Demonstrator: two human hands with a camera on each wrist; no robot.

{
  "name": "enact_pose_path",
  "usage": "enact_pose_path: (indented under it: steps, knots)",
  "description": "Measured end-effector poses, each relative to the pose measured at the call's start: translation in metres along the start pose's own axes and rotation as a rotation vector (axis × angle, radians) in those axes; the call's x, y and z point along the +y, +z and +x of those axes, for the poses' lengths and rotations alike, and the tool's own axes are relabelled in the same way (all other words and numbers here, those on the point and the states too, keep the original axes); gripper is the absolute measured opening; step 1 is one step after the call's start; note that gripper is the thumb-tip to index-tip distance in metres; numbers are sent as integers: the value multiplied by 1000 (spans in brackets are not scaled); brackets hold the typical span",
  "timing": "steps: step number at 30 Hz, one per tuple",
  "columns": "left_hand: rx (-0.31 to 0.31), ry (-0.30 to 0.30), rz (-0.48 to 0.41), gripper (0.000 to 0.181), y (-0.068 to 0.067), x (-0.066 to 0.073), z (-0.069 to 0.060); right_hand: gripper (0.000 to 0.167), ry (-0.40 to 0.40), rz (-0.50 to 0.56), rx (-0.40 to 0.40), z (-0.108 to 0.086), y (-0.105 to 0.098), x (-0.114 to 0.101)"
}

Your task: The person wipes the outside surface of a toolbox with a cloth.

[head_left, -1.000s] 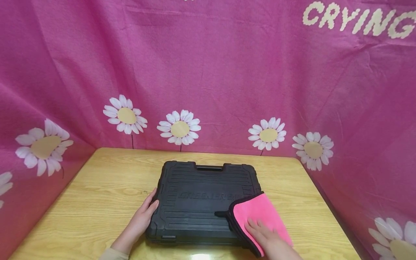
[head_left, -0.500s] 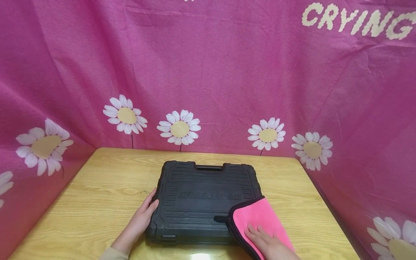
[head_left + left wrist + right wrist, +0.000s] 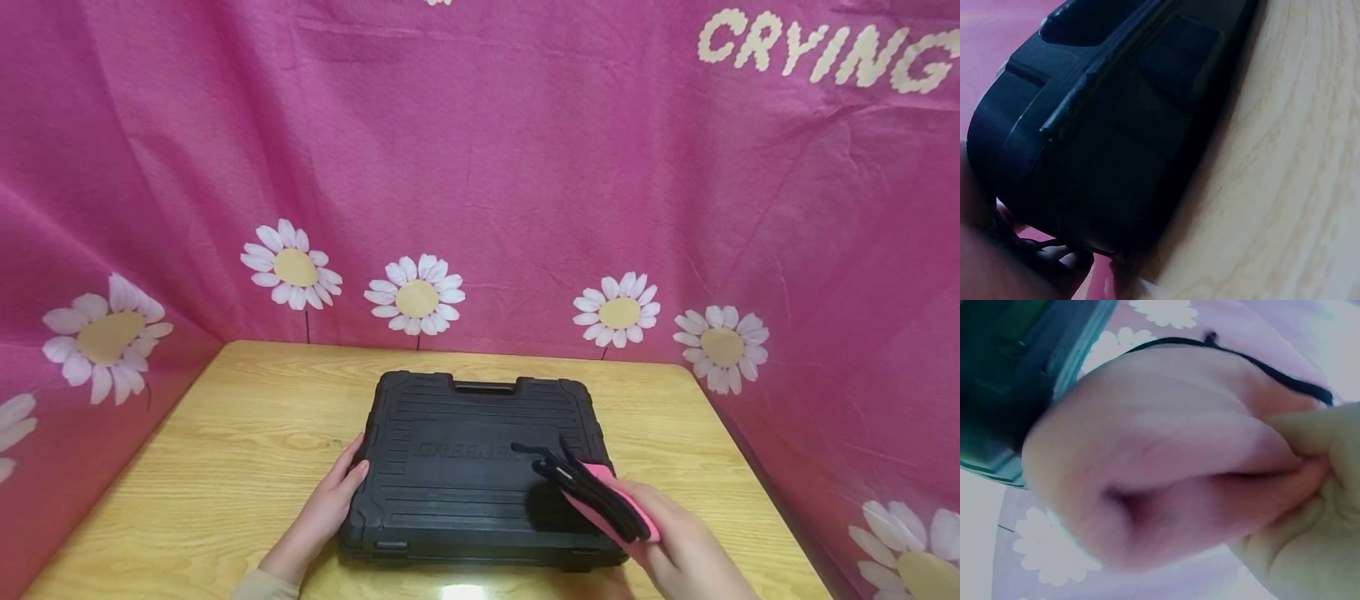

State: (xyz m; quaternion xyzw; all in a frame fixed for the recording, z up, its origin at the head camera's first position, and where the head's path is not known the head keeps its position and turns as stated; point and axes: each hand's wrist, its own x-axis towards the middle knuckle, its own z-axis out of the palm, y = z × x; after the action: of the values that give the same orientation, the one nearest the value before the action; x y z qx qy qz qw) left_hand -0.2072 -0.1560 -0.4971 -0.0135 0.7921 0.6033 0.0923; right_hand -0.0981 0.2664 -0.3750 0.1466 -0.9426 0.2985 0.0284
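Observation:
A black plastic carrying case (image 3: pixel 465 492) with ribbed lid and raised lettering lies flat on the table, its handle toward the far side. My left hand (image 3: pixel 330 500) grips the case's left side, thumb by the top edge; in the left wrist view, the fingers partly hide beneath the case's dark side (image 3: pixel 1122 150). Above the lid's near right corner, my right hand (image 3: pixel 682 537) holds a pink cloth (image 3: pixel 598 472) with black trim, bunched and folded. The right wrist view shows the cloth (image 3: pixel 1147 431) bulging in a loop, pinched between thumb and fingers.
The wooden table (image 3: pixel 247 417) extends on both sides of the case and behind it. A magenta fabric backdrop (image 3: pixel 480 167) printed with daisies and letters hangs close around its back and sides.
The right hand has gone from lying flat on the spread cloth to holding it folded, lifted off the case's right part. The left hand and the case stay put.

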Motion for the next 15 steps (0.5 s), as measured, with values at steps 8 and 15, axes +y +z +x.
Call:
enact_pose_path:
  steps: [8, 15]
  knots:
    - [-3, 21, -13, 64, -1, 0, 0, 50, -26, -1, 324, 34, -16, -13]
    - [-14, -5, -1, 65, -1, 0, 2, 30, 65, 205, 232, 90, -37, -24]
